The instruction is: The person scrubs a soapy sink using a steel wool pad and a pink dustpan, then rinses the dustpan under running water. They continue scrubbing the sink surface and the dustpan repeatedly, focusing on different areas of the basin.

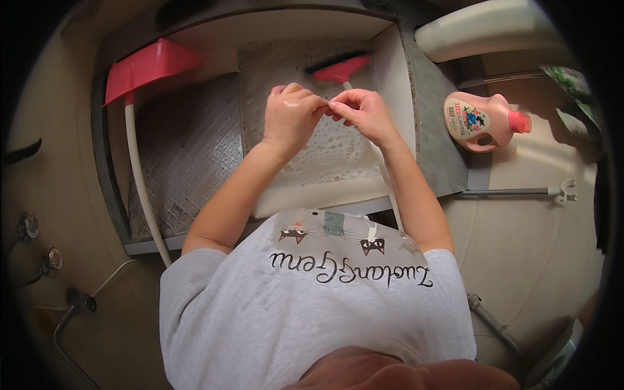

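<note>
Above a large utility sink (pixel 336 192), my left hand (pixel 295 114) and my right hand (pixel 365 114) meet at the fingertips. Both look wet. Thumbs and index fingers pinch together between them; whether something small is held there is too hard to see. Below them is foamy, greyish water (pixel 317 158) in the basin. A broom with a red head (pixel 339 70) and dark bristles leans in this basin, its white handle passing behind my right wrist. To the left is the sink's ridged washboard (pixel 195 151), wet and shiny.
A red dustpan (pixel 141 70) on a long white handle (pixel 139 170) stands over the washboard side. At right are a pink detergent bottle (pixel 470 122) and a pole with a forked end (pixel 516 191). Tap knobs (pixel 51 261) and a shower hose (pixel 61 331) are on the left.
</note>
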A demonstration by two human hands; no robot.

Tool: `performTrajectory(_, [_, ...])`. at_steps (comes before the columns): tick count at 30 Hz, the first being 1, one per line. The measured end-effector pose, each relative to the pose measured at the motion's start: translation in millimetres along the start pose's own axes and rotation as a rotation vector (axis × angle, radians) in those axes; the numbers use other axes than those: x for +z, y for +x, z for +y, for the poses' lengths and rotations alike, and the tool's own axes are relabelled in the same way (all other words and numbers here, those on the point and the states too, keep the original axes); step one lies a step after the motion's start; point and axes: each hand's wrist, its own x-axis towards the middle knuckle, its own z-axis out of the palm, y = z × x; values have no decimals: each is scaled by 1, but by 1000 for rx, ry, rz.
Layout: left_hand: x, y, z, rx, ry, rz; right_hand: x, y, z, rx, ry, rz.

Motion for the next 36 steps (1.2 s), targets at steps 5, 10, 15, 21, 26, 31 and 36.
performTrajectory(5, [-4, 2, 1, -178, -360, -89, -18, 0, -3, -71, 4, 72])
performTrajectory(10, [-14, -1, -25, -445, -536, 0, -117, -10, -2, -127, -109, 455])
performTrajectory(15, [-4, -11, -40, -595, -664, -76, -190, -2, 47, -18, -606, 596])
performTrajectory(21, [-5, -18, -47, -577, -632, -151, -199, -28, 65, 180, -720, 634])
performTrajectory(26, [-12, -21, -56, -624, -579, -204, -186, -61, 18, 55, -855, 826])
performTrajectory(31, [14, -29, -81, -622, -589, -171, -138, -66, 7, -194, -424, 701])
performTrajectory(36, [87, -39, -116, -753, 151, -456, -36, -39, 78, 226, -744, -13])
